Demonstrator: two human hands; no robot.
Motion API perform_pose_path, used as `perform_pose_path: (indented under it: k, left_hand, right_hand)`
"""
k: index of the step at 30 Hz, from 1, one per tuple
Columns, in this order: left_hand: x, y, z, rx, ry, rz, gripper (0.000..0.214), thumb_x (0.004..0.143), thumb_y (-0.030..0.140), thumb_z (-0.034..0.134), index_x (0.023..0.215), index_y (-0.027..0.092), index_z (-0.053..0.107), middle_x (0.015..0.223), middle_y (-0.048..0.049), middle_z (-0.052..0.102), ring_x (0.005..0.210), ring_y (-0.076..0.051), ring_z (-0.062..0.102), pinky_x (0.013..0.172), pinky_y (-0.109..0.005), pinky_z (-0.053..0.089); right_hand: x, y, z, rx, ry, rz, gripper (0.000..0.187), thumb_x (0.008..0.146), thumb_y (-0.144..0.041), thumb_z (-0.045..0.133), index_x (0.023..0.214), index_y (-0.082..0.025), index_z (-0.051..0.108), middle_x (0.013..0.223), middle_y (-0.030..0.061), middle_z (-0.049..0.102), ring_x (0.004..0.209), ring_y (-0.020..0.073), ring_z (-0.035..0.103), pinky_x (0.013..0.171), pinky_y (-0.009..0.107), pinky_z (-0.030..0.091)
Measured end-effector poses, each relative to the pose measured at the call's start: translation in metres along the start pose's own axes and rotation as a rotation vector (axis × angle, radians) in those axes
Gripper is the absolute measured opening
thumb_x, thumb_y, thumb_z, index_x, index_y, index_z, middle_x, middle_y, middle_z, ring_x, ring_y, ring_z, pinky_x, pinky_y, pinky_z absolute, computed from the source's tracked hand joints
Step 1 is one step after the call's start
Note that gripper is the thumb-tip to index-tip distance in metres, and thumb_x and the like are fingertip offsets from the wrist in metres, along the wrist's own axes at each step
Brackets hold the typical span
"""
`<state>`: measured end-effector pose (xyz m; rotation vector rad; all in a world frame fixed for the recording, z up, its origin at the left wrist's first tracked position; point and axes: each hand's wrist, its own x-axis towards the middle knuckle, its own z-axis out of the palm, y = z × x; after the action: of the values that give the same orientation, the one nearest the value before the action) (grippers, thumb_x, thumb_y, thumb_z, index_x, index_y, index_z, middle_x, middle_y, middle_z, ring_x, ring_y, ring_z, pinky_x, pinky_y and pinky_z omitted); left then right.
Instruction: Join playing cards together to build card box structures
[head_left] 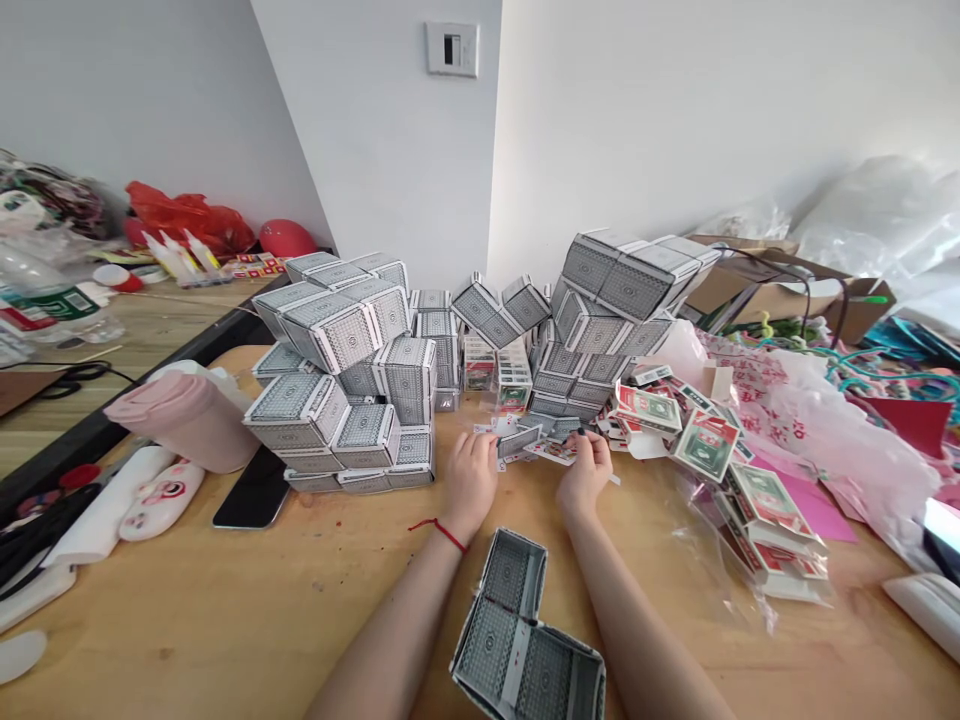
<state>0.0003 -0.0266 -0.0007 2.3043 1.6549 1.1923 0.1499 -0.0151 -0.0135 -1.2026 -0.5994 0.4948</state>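
My left hand [472,482], with a red string on its wrist, is closed on the edge of a grey-backed playing card [519,442]. Opposite it, my right hand [587,474] pinches a playing card [551,452] showing its face. More loose cards [568,425] lie just behind the fingertips and partly overlap. Between my forearms rests a joined block of grey card-built boxes [495,640], with open-looking sides. Behind my hands stand stacked card boxes at left [341,335] and at right [622,275], and a V-shaped piece [491,312] sits between them.
Opened red and green card cartons [709,443] lie at right, beside a plastic bag [817,400]. A black phone [251,490], a pink roll [184,418] and a white mouse-like object [161,500] are at left. The wall [412,150] rises behind the table.
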Motion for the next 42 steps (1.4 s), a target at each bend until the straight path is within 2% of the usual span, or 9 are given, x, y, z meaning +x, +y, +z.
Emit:
perform_pose_path:
  k: [4, 9, 20, 23, 27, 30, 34, 37, 42]
  left_hand:
    - [-0.001, 0.001, 0.0, -0.037, 0.095, -0.063, 0.016, 0.086, 0.022, 0.037, 0.085, 0.017, 0.053, 0.082, -0.0061, 0.059, 0.078, -0.017, 0.051, 0.07, -0.031, 0.041]
    - [-0.002, 0.005, -0.005, -0.15, 0.072, 0.07, 0.014, 0.084, 0.023, 0.041, 0.081, 0.018, 0.054, 0.082, -0.005, 0.06, 0.081, -0.016, 0.052, 0.074, -0.03, 0.042]
    - [-0.003, 0.015, -0.01, -0.274, -0.063, 0.256, 0.011, 0.079, 0.027, 0.051, 0.077, 0.021, 0.06, 0.088, -0.0028, 0.064, 0.091, -0.017, 0.054, 0.085, -0.035, 0.041]
    - [-0.001, 0.014, -0.012, -0.259, 0.016, 0.152, 0.012, 0.079, 0.025, 0.05, 0.085, 0.021, 0.06, 0.096, -0.0042, 0.062, 0.098, -0.017, 0.052, 0.087, -0.035, 0.041]
    - [0.004, 0.006, -0.009, -0.256, 0.148, -0.087, 0.031, 0.081, 0.023, 0.045, 0.112, 0.02, 0.051, 0.117, -0.0084, 0.053, 0.109, -0.02, 0.046, 0.093, -0.038, 0.038]
    - [0.005, -0.003, -0.004, -0.406, 0.088, -0.16, 0.038, 0.081, 0.022, 0.044, 0.118, 0.02, 0.046, 0.117, -0.0075, 0.054, 0.106, -0.018, 0.051, 0.089, -0.034, 0.043]
    - [0.004, -0.007, 0.002, -0.573, -0.019, -0.237, 0.034, 0.079, 0.022, 0.046, 0.113, 0.02, 0.051, 0.11, -0.0066, 0.059, 0.099, -0.018, 0.056, 0.084, -0.032, 0.047]
    - [0.004, -0.006, 0.004, -0.702, -0.001, -0.339, 0.028, 0.078, 0.024, 0.048, 0.105, 0.016, 0.052, 0.1, -0.0086, 0.063, 0.089, -0.017, 0.06, 0.076, -0.03, 0.05]
    - [0.006, -0.004, 0.004, -0.837, 0.039, -0.476, 0.024, 0.074, 0.024, 0.053, 0.095, 0.014, 0.05, 0.082, -0.0064, 0.065, 0.07, -0.014, 0.062, 0.06, -0.025, 0.05]
  right_hand:
    - [-0.004, -0.004, 0.003, -0.044, -0.167, 0.021, 0.015, 0.068, -0.031, 0.053, 0.071, -0.016, 0.052, 0.061, -0.0027, 0.05, 0.057, 0.0114, 0.046, 0.056, 0.024, 0.036]
    - [-0.011, -0.006, 0.008, -0.069, -0.363, 0.011, 0.026, 0.069, -0.039, 0.056, 0.083, -0.017, 0.054, 0.071, 0.0009, 0.055, 0.064, 0.0126, 0.05, 0.059, 0.025, 0.04]
    - [-0.008, 0.0, 0.006, 0.012, -0.517, 0.073, 0.036, 0.066, -0.033, 0.059, 0.098, -0.017, 0.055, 0.097, 0.0082, 0.06, 0.084, 0.0184, 0.057, 0.072, 0.032, 0.046]
    - [-0.01, 0.0, 0.008, 0.02, -0.566, 0.073, 0.039, 0.066, -0.032, 0.059, 0.102, -0.017, 0.052, 0.103, 0.0103, 0.059, 0.081, 0.0189, 0.059, 0.069, 0.033, 0.048]
    - [-0.011, 0.0, 0.009, 0.01, -0.633, 0.062, 0.04, 0.067, -0.032, 0.059, 0.104, -0.019, 0.053, 0.104, 0.0101, 0.06, 0.082, 0.0204, 0.06, 0.068, 0.035, 0.05]
    - [-0.011, 0.001, 0.008, -0.024, -0.693, 0.038, 0.034, 0.067, -0.031, 0.059, 0.099, -0.02, 0.058, 0.104, 0.0085, 0.061, 0.089, 0.022, 0.059, 0.073, 0.036, 0.05]
    - [-0.011, 0.003, 0.008, 0.021, -0.702, 0.028, 0.035, 0.067, -0.028, 0.06, 0.101, -0.02, 0.058, 0.103, 0.0084, 0.062, 0.092, 0.0225, 0.059, 0.076, 0.038, 0.049]
    - [-0.011, 0.004, 0.009, 0.039, -0.654, 0.099, 0.046, 0.063, -0.029, 0.064, 0.107, -0.02, 0.054, 0.099, 0.0077, 0.063, 0.086, 0.0206, 0.06, 0.072, 0.035, 0.05]
    - [-0.013, 0.005, 0.01, 0.006, -0.683, 0.287, 0.031, 0.061, -0.038, 0.066, 0.081, -0.016, 0.059, 0.074, 0.0031, 0.065, 0.063, 0.0165, 0.059, 0.059, 0.03, 0.048]
